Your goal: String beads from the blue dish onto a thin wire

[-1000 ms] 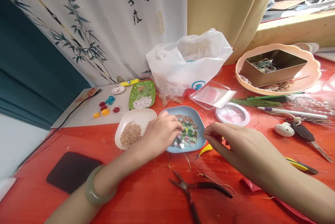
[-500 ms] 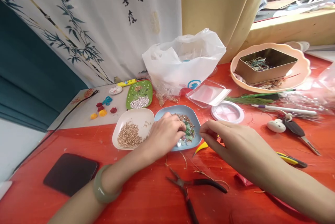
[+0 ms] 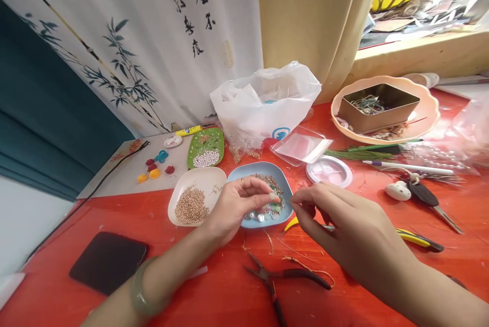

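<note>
My left hand (image 3: pixel 237 202) hovers over the blue dish (image 3: pixel 234 178) of mixed green, clear and copper beads, thumb and forefinger pinched on something too small to name. My right hand (image 3: pixel 344 225) is just right of the dish, fingertips pinched together at the tip of a thin wire, pointing toward the left hand's fingertips. A white dish (image 3: pixel 208 179) of copper beads lies left of the blue one. A green dish (image 3: pixel 206 144) with white pearls sits behind it.
Black-handled pliers (image 3: pixel 282 278) and loose wire lie on the red table near me. A yellow-handled tool (image 3: pixel 416 239) sits under my right wrist. A white plastic bag (image 3: pixel 263 98), a clear bag (image 3: pixel 300 146), a round lid (image 3: pixel 328 171), a pink tray (image 3: pixel 431 118) with a metal tin and a black pad (image 3: pixel 109 262) surround the dishes.
My left hand has lifted out of the blue dish's beads and turned, its fingers now pinched. My right hand has drawn a little closer to it.
</note>
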Tool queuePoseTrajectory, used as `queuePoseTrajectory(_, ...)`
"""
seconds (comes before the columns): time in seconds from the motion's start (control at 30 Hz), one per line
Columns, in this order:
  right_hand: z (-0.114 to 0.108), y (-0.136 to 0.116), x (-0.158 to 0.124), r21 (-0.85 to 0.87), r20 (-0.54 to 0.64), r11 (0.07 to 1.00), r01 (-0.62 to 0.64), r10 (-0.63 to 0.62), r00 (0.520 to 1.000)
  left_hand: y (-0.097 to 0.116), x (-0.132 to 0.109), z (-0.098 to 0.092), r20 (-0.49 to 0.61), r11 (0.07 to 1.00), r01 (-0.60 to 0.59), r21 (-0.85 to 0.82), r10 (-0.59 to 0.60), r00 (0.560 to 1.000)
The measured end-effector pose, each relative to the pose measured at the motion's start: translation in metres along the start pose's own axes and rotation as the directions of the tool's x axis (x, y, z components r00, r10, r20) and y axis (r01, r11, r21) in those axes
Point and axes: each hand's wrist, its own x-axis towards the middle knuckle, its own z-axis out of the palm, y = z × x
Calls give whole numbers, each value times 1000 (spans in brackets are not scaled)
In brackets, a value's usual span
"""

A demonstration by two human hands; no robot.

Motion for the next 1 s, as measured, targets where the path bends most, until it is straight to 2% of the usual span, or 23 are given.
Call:
queuePoseTrajectory(0.2, -4, -7, -1, -20, -56, 999, 48, -49, 997, -1, -2, 3, 23, 997, 39, -62, -38, 999)
queuePoseTrajectory(0.43, -4, -10, 1, -53, -36, 997, 47, -49, 998, -2, -4, 3, 58, 997, 51, -65, -47, 997)
queuePoseTrajectory(0.63, -4, -9, 1, -69, -38, 996, 53, -55, 998, -2, -4, 3, 74, 998, 29, -49, -25, 997)
queuePoseTrajectory(1.0, -5, -11, -2, -101, -42, 992, 69, -74, 996, 0, -5, 5, 21, 997, -63, 36, 62, 998)
